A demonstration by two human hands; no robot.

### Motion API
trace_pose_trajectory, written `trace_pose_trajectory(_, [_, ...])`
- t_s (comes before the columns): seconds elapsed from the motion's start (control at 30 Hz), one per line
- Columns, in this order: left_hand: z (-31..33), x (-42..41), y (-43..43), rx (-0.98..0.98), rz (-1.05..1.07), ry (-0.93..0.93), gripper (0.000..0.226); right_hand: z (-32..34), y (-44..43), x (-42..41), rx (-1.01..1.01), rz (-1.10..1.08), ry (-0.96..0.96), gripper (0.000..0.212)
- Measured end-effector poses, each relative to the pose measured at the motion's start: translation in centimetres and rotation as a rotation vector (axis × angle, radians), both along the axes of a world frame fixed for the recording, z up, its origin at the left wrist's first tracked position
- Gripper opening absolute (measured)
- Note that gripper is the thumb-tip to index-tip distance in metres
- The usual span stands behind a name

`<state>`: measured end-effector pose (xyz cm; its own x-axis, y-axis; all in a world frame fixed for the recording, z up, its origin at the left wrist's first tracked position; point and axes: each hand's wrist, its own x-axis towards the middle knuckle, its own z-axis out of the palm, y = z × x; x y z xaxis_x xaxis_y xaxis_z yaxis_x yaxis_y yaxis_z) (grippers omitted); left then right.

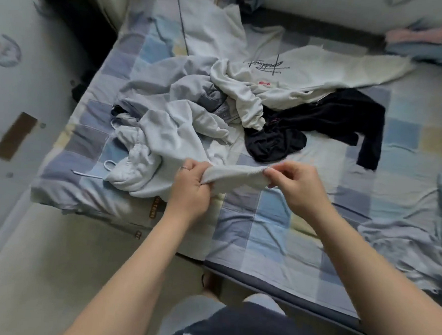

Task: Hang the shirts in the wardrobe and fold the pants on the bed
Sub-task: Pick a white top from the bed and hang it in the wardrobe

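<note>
A: Where was the grey garment [164, 137]?
B: On the bed [270, 238], crumpled at the near left corner. One edge was held up, stretched between both hands.
A: Hand state?
B: Left hand [191, 188] had its fingers curled round the left end of that edge. Right hand [295, 188] pinched the right end with thumb and fingertips. The hands were apart, with the cloth taut between them just above the bed.
A: Pants or a top?
B: Couldn't tell, too bunched up. Possibly pants: a white cord [88, 175] trailed out of the gathered end near the bed's left edge.
A: What else was in the pile?
B: White sweatshirt [313, 69] with black script print, spread beyond the grey garment and overlapping it. Black garment [323, 117] to the right, partly under the sweatshirt's sleeve, near the right hand but not touching it. Another white piece [211, 30] lay flat at the far end.
A: Surroundings?
B: Ring [184, 168] on the left hand. Pink and blue bundle [432, 43] at the far right corner. Pale floor [38, 259] left of the bed.
</note>
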<state>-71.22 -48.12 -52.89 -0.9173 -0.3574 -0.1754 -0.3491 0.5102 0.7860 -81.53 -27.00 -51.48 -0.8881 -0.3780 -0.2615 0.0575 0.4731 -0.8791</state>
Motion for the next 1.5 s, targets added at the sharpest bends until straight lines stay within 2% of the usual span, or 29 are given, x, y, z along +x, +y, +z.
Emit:
trace_pose_trajectory(0.07, [3.6, -0.1, 1.5, 0.027, 0.086, 0.102, 0.016, 5.0, 1.2, 0.5, -0.023, 0.054, 0.091, 0.014])
trace_pose_trajectory(0.17, [8.8, -1.0, 3.8, 0.206, 0.051, 0.215, 0.022, 11.0, 3.2, 1.3, -0.071, 0.072, 0.194, 0.018])
trace_pose_trajectory(0.23, [12.3, -2.1, 5.2, 0.238, -0.009, 0.310, 0.029, 14.0, 4.6, 1.7, -0.221, 0.022, 0.140, 0.017])
trace_pose_trajectory(0.33, [17.4, -3.8, 7.5, 0.321, -0.071, 0.434, 0.026, 17.4, 6.9, 2.1, -0.390, 0.007, 0.088, 0.019])
trace_pose_trajectory(0.43, [20.9, -5.2, 9.9, 0.394, -0.112, 0.479, 0.026, 19.1, 8.6, 2.6, -0.462, 0.122, -0.028, 0.047])
trace_pose_trajectory(0.47, [21.8, -5.6, 10.7, 0.413, -0.131, 0.495, 0.026, 19.2, 9.0, 2.8, -0.448, 0.148, -0.061, 0.052])
trace_pose_trajectory(0.53, [23.1, -6.1, 12.1, 0.427, -0.179, 0.542, 0.026, 18.9, 9.6, 3.0, -0.319, 0.148, -0.019, 0.040])
trace_pose_trajectory(0.6, [23.9, -6.4, 13.2, 0.453, -0.208, 0.571, 0.027, 17.7, 10.7, 2.9, -0.132, 0.084, 0.071, 0.025])
trace_pose_trajectory(0.73, [24.5, -7.2, 14.0, 0.520, -0.144, 0.622, 0.029, 14.1, 15.0, 2.8, 0.306, 0.087, 0.069, 0.021])
trace_pose_trajectory(0.8, [24.4, -7.7, 14.0, 0.549, -0.094, 0.619, 0.028, 13.0, 17.2, 3.0, 0.426, 0.090, 0.091, 0.023])
trace_pose_trajectory(0.93, [23.7, -8.9, 14.3, 0.537, -0.061, 0.597, 0.035, 14.2, 20.9, 3.2, 0.500, -0.025, 0.202, 0.040])
trace_pose_trajectory(1.03, [23.1, -9.5, 14.4, 0.518, -0.028, 0.554, 0.031, 16.0, 22.2, 3.1, 0.460, -0.087, 0.319, 0.038])
trace_pose_trajectory(1.1, [22.7, -9.8, 14.5, 0.442, -0.048, 0.498, 0.022, 17.7, 22.4, 3.0, 0.345, -0.162, 0.416, 0.038])
trace_pose_trajectory(1.13, [22.6, -9.8, 14.6, 0.412, -0.081, 0.471, 0.015, 18.7, 22.3, 3.0, 0.270, -0.192, 0.447, 0.038])
trace_pose_trajectory(1.17, [22.7, -9.7, 14.8, 0.386, -0.124, 0.442, 0.020, 19.7, 22.0, 3.1, 0.202, -0.204, 0.471, 0.037])
trace_pose_trajectory(1.23, [22.7, -9.3, 15.6, 0.381, -0.315, 0.403, 0.057, 21.6, 20.7, 3.3, 0.104, -0.173, 0.506, 0.030])
trace_pose_trajectory(1.27, [22.5, -9.0, 16.1, 0.381, -0.456, 0.377, 0.067, 22.3, 19.9, 3.4, 0.064, -0.142, 0.518, 0.024])
trace_pose_trajectory(1.37, [21.7, -7.8, 18.2, 0.394, -0.825, 0.183, 0.064, 24.1, 18.2, 3.1, -0.060, -0.100, 0.577, 0.015])
trace_pose_trajectory(1.4, [21.4, -7.4, 18.8, 0.399, -0.879, 0.124, 0.057, 24.7, 17.9, 2.9, -0.089, -0.102, 0.595, 0.015])
trace_pose_trajectory(1.47, [21.0, -6.9, 19.7, 0.430, -0.853, 0.140, 0.045, 25.6, 17.8, 2.4, -0.102, -0.109, 0.602, 0.016])
trace_pose_trajectory(1.5, [21.0, -6.6, 19.9, 0.467, -0.792, 0.170, 0.058, 25.9, 17.8, 2.2, -0.092, -0.110, 0.599, 0.016])
